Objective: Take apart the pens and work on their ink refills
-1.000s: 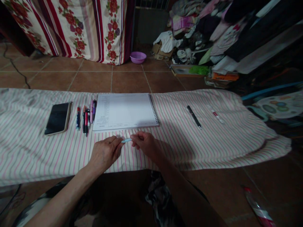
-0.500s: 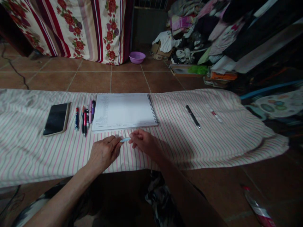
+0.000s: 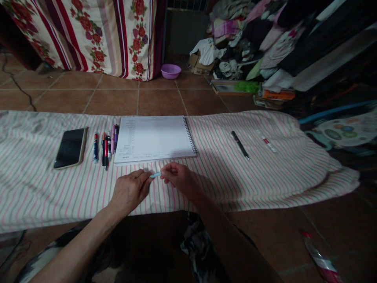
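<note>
The right hand [image 3: 178, 179] has shifted slightly; it and the left hand [image 3: 129, 189] pinch a pale-blue stick [image 3: 155, 175]. Likely light, stiff; best held at its ends.

Held slim piece [image 3: 155, 175]: pale blue; cloth [image 3: 271, 177]: off-white, striped pink and grey; pad [image 3: 159, 135]: white, black spiral [image 3: 190, 135]; phone [image 3: 70, 148]: black screen, beige case [image 3: 83, 147]; basin [image 3: 171, 74]: purple; curtain [image 3: 114, 39]: cream, maroon stripes, red flowers; floor tiles [image 3: 118, 101]: reddish brown
</note>
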The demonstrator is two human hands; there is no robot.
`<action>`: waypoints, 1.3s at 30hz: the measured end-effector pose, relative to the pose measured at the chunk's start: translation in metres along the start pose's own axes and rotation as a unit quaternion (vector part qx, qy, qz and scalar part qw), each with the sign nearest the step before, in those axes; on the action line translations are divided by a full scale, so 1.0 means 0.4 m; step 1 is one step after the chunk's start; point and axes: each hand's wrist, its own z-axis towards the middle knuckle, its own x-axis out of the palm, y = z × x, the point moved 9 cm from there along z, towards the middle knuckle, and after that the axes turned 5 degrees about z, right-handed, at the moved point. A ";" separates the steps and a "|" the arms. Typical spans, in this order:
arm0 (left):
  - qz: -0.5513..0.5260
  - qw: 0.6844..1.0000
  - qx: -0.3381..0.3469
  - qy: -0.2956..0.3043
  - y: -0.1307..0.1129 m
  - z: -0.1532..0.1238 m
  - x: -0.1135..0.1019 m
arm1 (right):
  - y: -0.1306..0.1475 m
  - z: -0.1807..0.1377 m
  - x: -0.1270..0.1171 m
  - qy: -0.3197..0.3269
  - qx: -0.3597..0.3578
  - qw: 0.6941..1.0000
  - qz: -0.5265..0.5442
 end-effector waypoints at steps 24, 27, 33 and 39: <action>0.003 1.000 -0.005 0.001 0.002 0.000 0.003 | 0.001 -0.002 -0.009 -0.008 0.016 0.999 -0.030; 0.002 1.000 -0.004 -0.003 0.001 0.001 0.001 | 0.008 -0.004 -0.009 -0.003 0.008 0.998 -0.062; -0.002 1.000 -0.004 0.011 -0.001 0.002 0.007 | -0.006 0.001 -0.011 -0.011 0.010 0.999 -0.043; -0.004 1.000 -0.004 0.014 0.002 -0.001 0.010 | 0.001 -0.002 -0.007 -0.005 0.017 1.000 0.011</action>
